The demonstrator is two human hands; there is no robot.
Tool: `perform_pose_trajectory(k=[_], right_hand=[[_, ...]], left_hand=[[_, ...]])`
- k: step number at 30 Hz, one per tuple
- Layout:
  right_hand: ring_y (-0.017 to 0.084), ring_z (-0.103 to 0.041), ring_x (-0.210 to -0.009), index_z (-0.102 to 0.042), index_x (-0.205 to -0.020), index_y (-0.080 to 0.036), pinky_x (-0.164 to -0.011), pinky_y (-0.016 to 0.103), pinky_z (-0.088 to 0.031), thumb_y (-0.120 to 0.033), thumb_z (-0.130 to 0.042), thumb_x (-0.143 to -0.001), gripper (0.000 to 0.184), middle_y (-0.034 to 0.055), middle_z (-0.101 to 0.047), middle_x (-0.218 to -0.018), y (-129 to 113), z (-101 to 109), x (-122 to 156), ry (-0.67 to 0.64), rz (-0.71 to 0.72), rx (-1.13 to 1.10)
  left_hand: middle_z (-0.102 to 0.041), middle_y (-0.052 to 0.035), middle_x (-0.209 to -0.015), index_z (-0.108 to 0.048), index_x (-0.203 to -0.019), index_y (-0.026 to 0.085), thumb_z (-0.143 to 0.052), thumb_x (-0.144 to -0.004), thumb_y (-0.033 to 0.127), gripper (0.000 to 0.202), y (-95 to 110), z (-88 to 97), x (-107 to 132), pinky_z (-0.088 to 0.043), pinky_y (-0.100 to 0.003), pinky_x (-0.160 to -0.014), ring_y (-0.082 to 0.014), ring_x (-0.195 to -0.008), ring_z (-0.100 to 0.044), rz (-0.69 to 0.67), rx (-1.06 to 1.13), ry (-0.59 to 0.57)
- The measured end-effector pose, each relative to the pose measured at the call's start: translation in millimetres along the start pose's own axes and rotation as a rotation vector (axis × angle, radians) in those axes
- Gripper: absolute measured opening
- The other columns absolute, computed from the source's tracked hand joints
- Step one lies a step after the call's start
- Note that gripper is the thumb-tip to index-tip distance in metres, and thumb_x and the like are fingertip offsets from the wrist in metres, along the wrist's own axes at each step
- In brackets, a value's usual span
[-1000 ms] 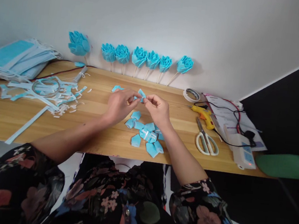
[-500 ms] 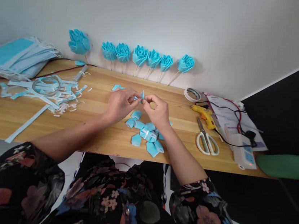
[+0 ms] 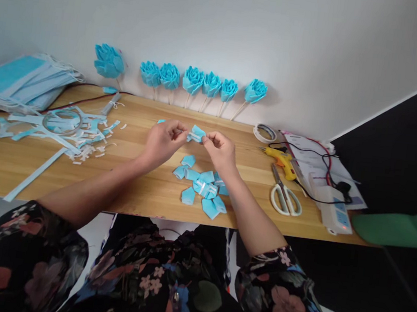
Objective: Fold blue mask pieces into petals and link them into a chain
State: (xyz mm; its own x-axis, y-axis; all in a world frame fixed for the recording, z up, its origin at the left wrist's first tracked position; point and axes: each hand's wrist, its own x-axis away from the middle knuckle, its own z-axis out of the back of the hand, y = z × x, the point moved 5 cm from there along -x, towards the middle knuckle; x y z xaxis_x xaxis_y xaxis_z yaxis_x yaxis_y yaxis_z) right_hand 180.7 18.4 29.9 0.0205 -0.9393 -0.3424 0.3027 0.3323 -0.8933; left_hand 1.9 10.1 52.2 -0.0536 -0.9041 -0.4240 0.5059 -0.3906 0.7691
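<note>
Blue piece (image 3: 197,133) now wider in pinch of left hand (image 3: 162,143) and right hand (image 3: 222,152)

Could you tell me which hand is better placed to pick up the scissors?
Probably the right hand: it is on the scissors' side of the table, while the left hand would have to cross over it. Both pinch a blue piece.
</note>
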Motion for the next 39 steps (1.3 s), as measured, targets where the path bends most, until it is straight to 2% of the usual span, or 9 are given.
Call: perform_pose_trajectory(k=[6,11,16,18,21,24,29,35,39], right_hand=[[0.013,-0.057,-0.068,-0.064,-0.071,-0.02,-0.07,0.027,-0.044,-0.036,-0.064,-0.076,0.017,-0.0019,-0.064,-0.069,13.4,0.5,-4.8,0.01,-0.083,-0.154],[0.014,-0.061,-0.073,-0.063,-0.073,-0.021,-0.078,0.03,-0.047,-0.037,-0.065,-0.077,0.017,-0.0011,-0.067,-0.071,11.5,-6.1,-2.8,-0.04,-0.096,-0.208],[0.015,-0.063,-0.074,-0.064,-0.074,-0.02,-0.08,0.031,-0.048,-0.038,-0.067,-0.077,0.018,-0.0004,-0.069,-0.071,11.4,-8.8,-1.4,-0.053,-0.113,-0.222],[0.015,-0.063,-0.074,-0.065,-0.075,-0.02,-0.079,0.031,-0.049,-0.038,-0.067,-0.077,0.018,-0.0001,-0.07,-0.072,11.8,-9.5,-0.9,-0.061,-0.119,-0.219],[0.015,-0.063,-0.074,-0.066,-0.075,-0.02,-0.079,0.031,-0.049,-0.039,-0.067,-0.077,0.018,-0.0001,-0.07,-0.072,11.2,-10.9,0.3,-0.082,-0.119,-0.215],[0.014,-0.063,-0.073,-0.067,-0.074,-0.021,-0.078,0.03,-0.048,-0.038,-0.068,-0.077,0.018,-0.0003,-0.07,-0.072,10.2,-11.4,1.6,-0.093,-0.118,-0.214],[0.014,-0.062,-0.073,-0.068,-0.076,-0.021,-0.077,0.029,-0.048,-0.04,-0.068,-0.077,0.019,-0.0003,-0.071,-0.075,10.6,-11.1,1.4,-0.095,-0.104,-0.205],[0.015,-0.062,-0.073,-0.068,-0.075,-0.021,-0.075,0.029,-0.048,-0.045,-0.07,-0.076,0.024,-0.0001,-0.069,-0.073,8.7,-13.7,2.3,-0.12,-0.103,-0.219],[0.015,-0.063,-0.077,-0.069,-0.077,-0.021,-0.078,0.029,-0.049,-0.052,-0.067,-0.079,0.031,0.001,-0.071,-0.077,4.5,-16.8,5.6,-0.184,-0.134,-0.24]], left_hand=[[-0.061,0.0029,-0.063,-0.066,-0.076,0.019,-0.063,-0.079,0.028,0.01,-9.3,72.1,-5.8,-0.035,-0.024,-0.056,-0.0107,-0.058,-0.051,0.013,-0.186,0.084],[-0.05,0.0057,-0.06,-0.068,-0.083,0.023,-0.057,-0.085,0.041,0.022,-74.5,148.4,-1.8,-0.027,-0.026,-0.058,-0.0116,-0.06,-0.049,0.179,-0.539,0.111],[-0.048,-0.0006,-0.064,-0.061,-0.064,0.022,-0.054,-0.083,0.05,0.035,-130.2,176.3,-1.6,-0.038,-0.032,-0.074,-0.0268,-0.093,-0.061,0.136,-0.735,0.085],[-0.061,-0.0018,-0.089,-0.067,-0.085,0.022,-0.056,-0.081,0.047,0.027,-125.4,167.2,-1.5,-0.039,-0.042,-0.095,-0.0343,-0.116,-0.055,0.012,-0.703,0.101],[-0.061,-0.0062,-0.129,-0.061,-0.123,0.02,-0.058,-0.082,0.051,0.051,-95.2,129.4,0.1,-0.032,-0.049,-0.112,-0.0358,-0.131,-0.048,-0.127,-0.532,0.024],[-0.065,-0.0123,-0.126,-0.06,-0.128,0.014,-0.058,-0.084,0.053,0.058,-61.8,76.1,0.9,-0.047,-0.045,-0.099,-0.0295,-0.11,-0.063,-0.018,-0.264,-0.167],[-0.072,-0.0062,-0.116,-0.07,-0.109,0.021,-0.06,-0.082,0.049,0.04,-22.9,9.0,0.0,-0.051,-0.034,-0.088,-0.0234,-0.102,-0.066,0.106,0.16,-0.426],[-0.07,-0.004,-0.076,-0.069,-0.08,0.017,-0.066,-0.076,0.035,0.019,-28.2,-5.5,-3.4,-0.047,-0.028,-0.067,-0.0134,-0.064,-0.059,0.348,0.425,-0.346],[-0.064,-0.001,-0.067,-0.063,-0.069,0.017,-0.066,-0.073,0.033,0.017,-24.6,-2.8,-2.1,-0.046,-0.027,-0.068,-0.0114,-0.062,-0.055,0.365,0.502,-0.279]])
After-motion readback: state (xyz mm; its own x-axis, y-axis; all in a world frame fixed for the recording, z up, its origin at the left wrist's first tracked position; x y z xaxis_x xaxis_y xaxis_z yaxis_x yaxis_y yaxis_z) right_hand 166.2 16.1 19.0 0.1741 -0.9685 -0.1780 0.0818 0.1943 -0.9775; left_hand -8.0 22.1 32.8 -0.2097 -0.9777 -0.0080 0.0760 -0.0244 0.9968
